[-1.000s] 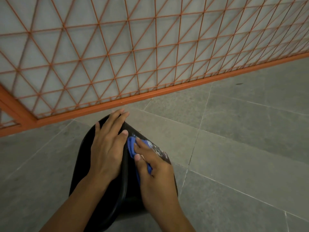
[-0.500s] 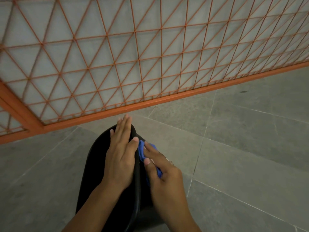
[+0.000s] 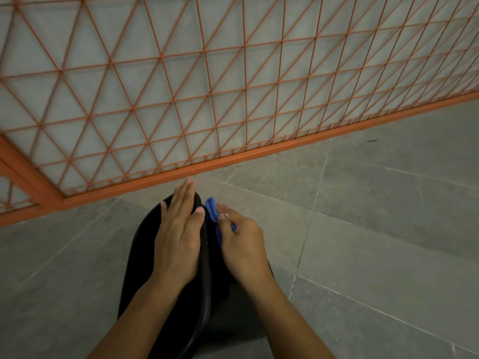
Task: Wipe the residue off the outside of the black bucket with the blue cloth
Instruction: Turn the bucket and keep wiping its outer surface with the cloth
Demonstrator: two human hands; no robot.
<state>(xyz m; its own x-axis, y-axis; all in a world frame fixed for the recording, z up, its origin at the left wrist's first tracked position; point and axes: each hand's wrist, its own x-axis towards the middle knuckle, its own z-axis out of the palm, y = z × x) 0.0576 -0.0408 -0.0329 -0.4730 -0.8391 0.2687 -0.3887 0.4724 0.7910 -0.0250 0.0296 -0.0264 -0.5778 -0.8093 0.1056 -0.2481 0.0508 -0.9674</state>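
Under both hands, low in the middle of the view, sits the black bucket, its dark wall reaching out to the left of the left hand and down between the two forearms. Beyond the left hand, farther away and to its left, an orange mesh fence of crossed wires runs along a thick orange bottom rail, with a pale wall behind it.

The left hand lies flat on the bucket, fingers straight and close together, pointing away from the person toward the fence rail, the thumb spread out to the right along the bucket's rim. It holds nothing; it only rests on the black surface.

Just right of that thumb, between the two hands, the blue cloth shows as a small bunched fold against the outside of the bucket, its top poking up past the fingertips of the right hand. The right hand has its fingers curled over the cloth, pinching it against the bucket's side, with a strip of blue also showing under the knuckles. Whether residue remains on the wall beneath the cloth cannot be made out.

Right of the right hand and all round the bucket spreads a grey tiled floor with thin pale joints.
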